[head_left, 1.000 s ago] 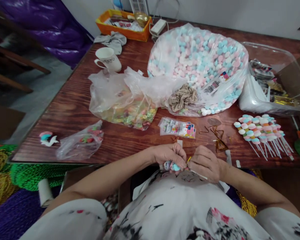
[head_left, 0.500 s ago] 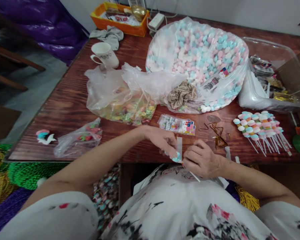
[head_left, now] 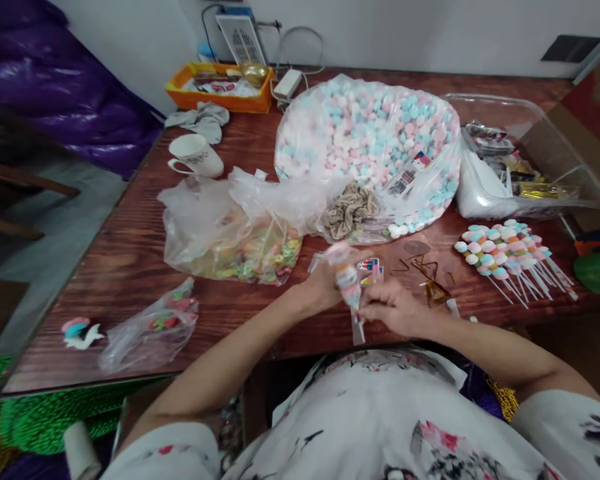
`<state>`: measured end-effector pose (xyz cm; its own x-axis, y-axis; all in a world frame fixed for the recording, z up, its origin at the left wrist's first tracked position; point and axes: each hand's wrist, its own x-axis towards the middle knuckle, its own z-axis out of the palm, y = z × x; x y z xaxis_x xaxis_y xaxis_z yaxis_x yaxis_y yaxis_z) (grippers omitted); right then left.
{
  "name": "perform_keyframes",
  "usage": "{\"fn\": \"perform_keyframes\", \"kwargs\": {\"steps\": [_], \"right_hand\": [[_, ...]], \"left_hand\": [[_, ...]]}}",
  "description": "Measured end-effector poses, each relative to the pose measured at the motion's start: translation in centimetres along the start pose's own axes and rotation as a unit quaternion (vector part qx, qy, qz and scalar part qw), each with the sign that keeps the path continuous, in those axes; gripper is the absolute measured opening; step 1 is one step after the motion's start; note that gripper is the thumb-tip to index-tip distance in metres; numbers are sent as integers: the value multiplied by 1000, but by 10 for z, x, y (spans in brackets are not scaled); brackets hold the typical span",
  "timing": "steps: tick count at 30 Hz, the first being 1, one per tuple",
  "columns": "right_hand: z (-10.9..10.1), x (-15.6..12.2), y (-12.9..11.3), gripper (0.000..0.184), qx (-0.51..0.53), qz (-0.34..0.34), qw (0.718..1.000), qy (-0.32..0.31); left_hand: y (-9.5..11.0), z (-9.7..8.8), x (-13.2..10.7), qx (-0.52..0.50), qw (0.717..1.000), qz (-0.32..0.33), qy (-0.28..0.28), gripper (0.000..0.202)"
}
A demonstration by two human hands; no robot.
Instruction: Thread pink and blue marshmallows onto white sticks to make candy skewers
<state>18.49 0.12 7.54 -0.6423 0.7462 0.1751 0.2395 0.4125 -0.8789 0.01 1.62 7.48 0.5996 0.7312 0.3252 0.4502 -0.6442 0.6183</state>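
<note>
Near the table's front edge, my left hand (head_left: pixel 325 288) is closed around a marshmallow skewer (head_left: pixel 349 280) of pink, white and blue pieces. The skewer stands nearly upright, with a clear sleeve around its lower end. On its right side, the fingers of my right hand (head_left: pixel 387 305) pinch at the lower end below the marshmallows; motion smears the exact contact. Printed label cards (head_left: pixel 374 268) lie just behind my hands, partly hidden. To the right are gold twist ties (head_left: pixel 430 277) and a pile of finished marshmallow skewers (head_left: pixel 505 250) with white sticks.
A large bag of marshmallows (head_left: pixel 370 127) fills the back middle. Before it lie a bag of gummy rings (head_left: pixel 250 257) and a brown scrunchie (head_left: pixel 350 210). A white mug (head_left: pixel 197 157) stands left; a clear plastic bin (head_left: pixel 500 103) stands right, beside green tape (head_left: pixel 593 272).
Both hands have moved up and away from my body. The marshmallow skewer, earlier mostly hidden and low, is now upright with its marshmallows showing. My view has tilted upward.
</note>
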Motion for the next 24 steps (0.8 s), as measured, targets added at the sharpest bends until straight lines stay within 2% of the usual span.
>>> {"fn": "perform_keyframes", "kwargs": {"steps": [1, 2, 3, 4, 6, 7, 9, 10, 12, 14, 16, 18, 19, 21, 22, 24], "right_hand": [[4, -1, 2, 19, 28, 7, 1000, -6], [6, -1, 5, 20, 30, 9, 999, 17], [4, 0, 8, 19, 7, 8, 998, 66], [0, 2, 11, 18, -42, -8, 992, 120], [-11, 8, 12, 15, -169, -86, 963, 191], [-14, 9, 11, 17, -225, -143, 943, 197], [-11, 7, 8, 24, -294, -250, 906, 175], [-6, 3, 9, 28, -305, -285, 894, 162], [9, -9, 15, 32, -316, -294, 892, 135], [23, -23, 27, 34, -304, -269, 905, 127], [34, -32, 37, 25, -235, -201, 944, 112], [42, -37, 38, 11, -80, -57, 989, 115], [46, -37, 35, 5, 18, 23, 997, 74], [55, -29, 27, 5, 193, 139, 971, -34], [61, -22, 22, 8, 252, 163, 949, -100], [77, -8, 11, 17, 293, 146, 924, -196]], "left_hand": [[-2, -3, 3, -37, 999, 19, 35, 27], [-1, -6, 5, -58, 995, 39, 73, 31], [2, -8, 7, -64, 990, 49, 115, 38], [5, -9, 7, -65, 985, 42, 155, 49], [11, -5, 3, -100, 973, -18, 205, 67], [13, -2, 0, -151, 966, -60, 199, 66], [14, 5, -11, -280, 944, -124, 125, 53], [14, 8, -18, -331, 931, -135, 77, 48], [15, 15, -33, -362, 925, -113, 5, 39], [14, 21, -49, -318, 945, -72, -14, 33], [14, 29, -65, -208, 975, -77, 12, 27], [18, 35, -79, -70, 993, -92, 32, 24], [21, 35, -86, -13, 995, -91, 32, 24], [32, 31, -102, 68, 994, -82, 33, 28], [37, 26, -111, 92, 992, -73, 36, 30], [51, 12, -136, 133, 985, -91, 61, 32]]}}
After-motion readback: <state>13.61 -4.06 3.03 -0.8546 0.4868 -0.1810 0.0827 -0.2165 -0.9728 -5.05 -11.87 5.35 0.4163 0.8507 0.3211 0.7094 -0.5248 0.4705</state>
